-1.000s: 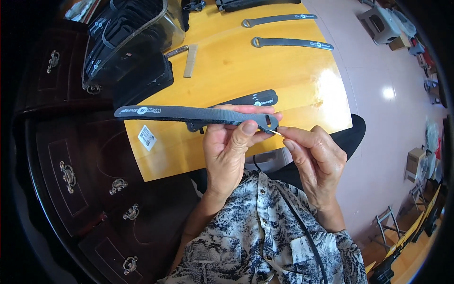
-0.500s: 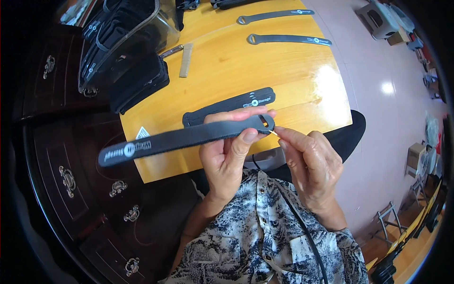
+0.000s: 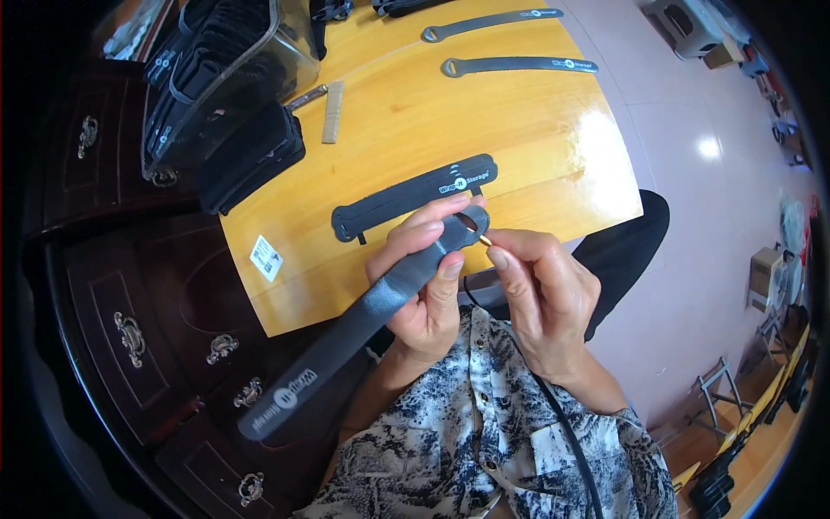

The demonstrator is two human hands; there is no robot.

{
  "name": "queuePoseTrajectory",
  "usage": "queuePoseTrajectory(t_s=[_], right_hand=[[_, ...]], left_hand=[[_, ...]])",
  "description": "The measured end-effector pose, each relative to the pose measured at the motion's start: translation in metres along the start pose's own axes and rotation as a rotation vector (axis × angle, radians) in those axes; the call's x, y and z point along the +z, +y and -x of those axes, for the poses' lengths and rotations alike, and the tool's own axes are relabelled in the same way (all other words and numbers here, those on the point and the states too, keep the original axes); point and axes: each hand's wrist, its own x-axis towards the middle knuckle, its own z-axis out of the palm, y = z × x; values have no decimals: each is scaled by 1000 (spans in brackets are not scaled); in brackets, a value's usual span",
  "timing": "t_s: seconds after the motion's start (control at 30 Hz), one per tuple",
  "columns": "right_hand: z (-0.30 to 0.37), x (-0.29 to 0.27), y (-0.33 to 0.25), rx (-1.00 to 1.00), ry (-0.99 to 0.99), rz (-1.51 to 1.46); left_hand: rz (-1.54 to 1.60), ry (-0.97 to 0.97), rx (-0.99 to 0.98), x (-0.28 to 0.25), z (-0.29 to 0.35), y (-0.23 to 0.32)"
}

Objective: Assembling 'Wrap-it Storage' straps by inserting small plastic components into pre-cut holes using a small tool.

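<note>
A long dark grey fabric strap (image 3: 367, 303) slants down to the left from my left hand (image 3: 421, 316), which grips it near its holed end. My right hand (image 3: 549, 294) is closed in a pinch on a thin yellowish stick (image 3: 485, 240). The stick's tip meets the rim of the hole in the strap. Just beyond my hands, a bundle of black straps (image 3: 393, 201) lies on the yellow table (image 3: 389, 130). Two single grey straps, a farther one (image 3: 493, 23) and a nearer one (image 3: 523, 66), are laid out at the far right.
At the back left stands a clear plastic bin (image 3: 298, 48) packed with black straps. Beside it sit a black strap stack (image 3: 251, 160), a dark-handled tool (image 3: 309, 97) and a flat tan strip (image 3: 332, 112). A white label (image 3: 266, 258) lies near the left edge, above dark wooden drawers (image 3: 186, 303).
The strap's long free end has swung downward toward me. My hands have shifted slightly left, and my left fingers now curl over the strap near its hole. The stick stays in my right hand.
</note>
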Motion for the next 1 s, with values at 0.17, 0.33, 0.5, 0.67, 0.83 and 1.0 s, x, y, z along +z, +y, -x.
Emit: queuePoseTrajectory(t_s=[0.17, 0.33, 0.5, 0.67, 0.83, 1.0], right_hand=[[-1, -9, 0, 517, -163, -398], [-2, -6, 7, 105, -5, 37], [-9, -3, 19, -248, -56, 290], [-9, 1, 14, -347, -88, 356], [-19, 4, 10, -457, -201, 353], [-23, 5, 8, -467, -321, 344]], left_hand=[[87, 40, -262, -2, 0, 4], [48, 9, -213, -6, 3, 1], [183, 61, -342, -4, -1, 10], [304, 129, -419, -12, 0, 11], [272, 163, -500, -23, -2, 21], [280, 193, -490, -32, 0, 26]])
